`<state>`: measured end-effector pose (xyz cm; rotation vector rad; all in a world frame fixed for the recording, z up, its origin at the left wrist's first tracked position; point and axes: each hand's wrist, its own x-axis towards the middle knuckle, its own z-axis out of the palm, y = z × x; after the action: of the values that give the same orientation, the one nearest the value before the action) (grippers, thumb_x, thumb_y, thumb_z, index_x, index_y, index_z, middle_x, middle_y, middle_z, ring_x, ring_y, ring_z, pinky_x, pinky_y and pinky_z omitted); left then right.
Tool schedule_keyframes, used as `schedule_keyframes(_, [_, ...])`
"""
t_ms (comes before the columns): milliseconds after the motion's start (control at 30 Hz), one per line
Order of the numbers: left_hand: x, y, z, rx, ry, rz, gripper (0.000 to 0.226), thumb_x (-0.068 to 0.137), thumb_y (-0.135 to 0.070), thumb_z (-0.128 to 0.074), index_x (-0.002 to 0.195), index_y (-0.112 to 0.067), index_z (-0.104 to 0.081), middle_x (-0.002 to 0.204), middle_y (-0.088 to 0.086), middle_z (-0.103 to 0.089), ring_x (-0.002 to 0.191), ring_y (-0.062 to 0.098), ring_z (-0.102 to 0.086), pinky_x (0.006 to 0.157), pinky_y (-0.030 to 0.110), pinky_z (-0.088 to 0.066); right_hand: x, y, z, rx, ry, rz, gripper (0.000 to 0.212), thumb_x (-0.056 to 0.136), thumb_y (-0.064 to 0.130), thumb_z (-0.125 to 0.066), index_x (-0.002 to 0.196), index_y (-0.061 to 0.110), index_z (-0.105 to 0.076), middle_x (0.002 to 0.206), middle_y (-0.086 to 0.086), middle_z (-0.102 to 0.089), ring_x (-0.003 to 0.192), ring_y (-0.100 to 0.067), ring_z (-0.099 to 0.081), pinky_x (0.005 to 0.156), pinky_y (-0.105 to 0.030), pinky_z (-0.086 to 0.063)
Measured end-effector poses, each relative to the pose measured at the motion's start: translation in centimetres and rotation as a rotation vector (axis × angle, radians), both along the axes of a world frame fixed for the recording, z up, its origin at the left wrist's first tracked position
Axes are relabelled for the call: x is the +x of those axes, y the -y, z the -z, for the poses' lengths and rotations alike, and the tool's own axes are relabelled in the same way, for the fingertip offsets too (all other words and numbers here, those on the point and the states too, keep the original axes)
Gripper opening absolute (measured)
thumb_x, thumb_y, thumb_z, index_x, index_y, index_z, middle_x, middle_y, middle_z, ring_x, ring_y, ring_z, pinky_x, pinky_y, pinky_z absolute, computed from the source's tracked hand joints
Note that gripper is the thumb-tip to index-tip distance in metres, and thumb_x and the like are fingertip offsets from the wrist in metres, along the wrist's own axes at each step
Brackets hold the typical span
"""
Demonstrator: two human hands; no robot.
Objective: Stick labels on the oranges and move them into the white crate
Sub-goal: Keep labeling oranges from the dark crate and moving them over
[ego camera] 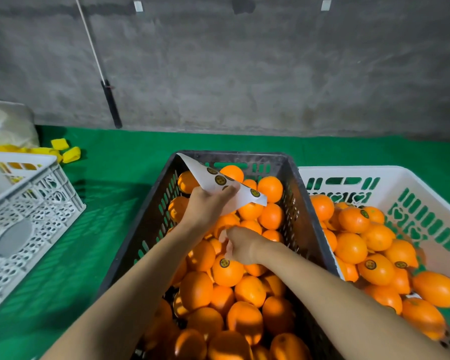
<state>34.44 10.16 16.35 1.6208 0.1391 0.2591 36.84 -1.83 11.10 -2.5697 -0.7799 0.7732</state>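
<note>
A grey concrete wall stands behind, rough and stained, with a darker patch near its top. Two small pale plates are fixed high on it. At the left a thin white pole with a black lower end leans against the wall. A slightly wrinkled green cloth covers the surface. The light is dim and soft.

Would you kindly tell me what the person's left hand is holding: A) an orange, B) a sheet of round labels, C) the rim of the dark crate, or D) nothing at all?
B: the left hand grips a curled white label sheet, held up above the dark crate.
</note>
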Motion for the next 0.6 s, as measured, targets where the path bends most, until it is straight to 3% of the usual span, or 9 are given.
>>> schedule_keyframes(33, [-0.1, 0.0, 0.0, 0.007, 0.005, 0.002, 0.008, 0.092, -0.029, -0.073, 0.090, -0.024, -0.067, 0.072, -0.019, -0.072, 0.070, -0.007, -0.068, 0.052, 0.007, -0.048, 0.0, 0.0, 0.1, -0.042, 0.015, -0.035, 0.034, 0.099, 0.027, -0.058, 0.131, 0.017, -0.054, 0.121, -0.009, -0.062, 0.107, -0.026, -0.058, 0.091, -0.035, -0.049])
schedule_keyframes(100, [-0.1, 0.0, 0.0, 0.032, 0.019, 0.005, 0.011, 0.092, -0.029, -0.072, 0.087, -0.021, -0.067, 0.069, -0.016, -0.071, 0.065, -0.004, -0.067, 0.051, 0.008, -0.046, -0.2, 0.1, 0.4, -0.182, 0.043, -0.118, 0.045, 0.096, 0.046, -0.053, 0.131, 0.018, -0.056, 0.124, -0.008, -0.061, 0.117, -0.028, -0.053, 0.106, -0.042, -0.037])
schedule_keyframes(167, [-0.2, -0.1, -0.1, 0.069, 0.025, 0.010, 0.019, 0.093, -0.031, -0.071, 0.080, -0.018, -0.066, 0.063, -0.014, -0.068, 0.056, -0.002, -0.063, 0.048, 0.011, -0.045, -0.6, 0.1, 0.8, -0.377, 0.077, -0.209, 0.073, 0.087, 0.065, -0.056, 0.142, 0.019, -0.044, 0.139, -0.009, -0.051, 0.137, -0.034, -0.035, 0.116, -0.052, -0.017])
schedule_keyframes(200, [-0.2, -0.1, 0.0, 0.078, 0.025, 0.012, 0.021, 0.093, -0.031, -0.071, 0.080, -0.016, -0.066, 0.063, -0.012, -0.068, 0.055, -0.001, -0.061, 0.049, 0.013, -0.046, -0.9, 0.1, 1.0, -0.462, 0.094, -0.246, 0.085, 0.083, 0.069, -0.058, 0.149, 0.020, -0.034, 0.147, -0.009, -0.045, 0.142, -0.035, -0.028, 0.117, -0.054, -0.013])
schedule_keyframes(267, [-0.3, -0.1, -0.1, 0.077, 0.027, 0.011, 0.019, 0.093, -0.031, -0.071, 0.084, -0.015, -0.068, 0.066, -0.012, -0.070, 0.057, 0.000, -0.063, 0.051, 0.012, -0.048, -1.3, 0.0, 1.0, -0.525, 0.117, -0.268, 0.093, 0.083, 0.067, -0.063, 0.154, 0.022, -0.023, 0.147, -0.008, -0.045, 0.142, -0.037, -0.030, 0.116, -0.053, -0.015])
schedule_keyframes(367, [-0.4, -0.1, -0.2, 0.073, 0.051, -0.031, 0.020, 0.092, -0.029, -0.072, 0.085, -0.010, -0.070, 0.070, -0.007, -0.072, 0.062, 0.004, -0.065, 0.056, 0.017, -0.050, -1.6, -0.4, -0.4, -0.501, 0.173, -0.289, 0.082, 0.082, 0.059, -0.070, 0.146, 0.020, -0.038, 0.133, -0.006, -0.057, 0.134, -0.033, -0.043, 0.118, -0.055, -0.015])
schedule_keyframes(433, [-0.3, -0.3, -0.2, 0.018, 0.099, -0.147, 0.023, 0.091, -0.030, -0.073, 0.088, -0.007, -0.072, 0.077, 0.000, -0.074, 0.072, 0.009, -0.067, 0.065, 0.026, -0.053, -1.5, -0.3, -2.1, -0.482, 0.254, -0.300, 0.076, 0.077, 0.058, -0.075, 0.136, 0.017, -0.049, 0.127, -0.007, -0.060, 0.127, -0.032, -0.049, 0.115, -0.056, -0.024])
schedule_keyframes(500, [-0.2, -0.8, -0.5, -0.034, 0.172, -0.265, 0.010, 0.091, -0.033, -0.073, 0.089, -0.023, -0.073, 0.085, -0.012, -0.075, 0.081, 0.001, -0.070, 0.070, 0.023, -0.055, -1.4, 0.7, -3.7, -0.353, 0.314, -0.222, 0.071, 0.072, 0.060, -0.078, 0.124, 0.018, -0.054, 0.121, -0.007, -0.063, 0.116, -0.032, -0.055, 0.102, -0.051, -0.038])
schedule_keyframes(600, [-0.3, -1.0, -1.2, -0.040, 0.249, -0.302, 0.007, 0.091, -0.037, -0.073, 0.085, -0.040, -0.072, 0.086, -0.026, -0.072, 0.085, -0.007, -0.067, 0.067, 0.015, -0.052, -1.3, 3.3, -5.6, 0.016, 0.362, 0.010, 0.063, 0.068, 0.066, -0.076, 0.112, 0.026, -0.055, 0.106, 0.003, -0.064, 0.100, -0.024, -0.059, 0.089, -0.045, -0.045])
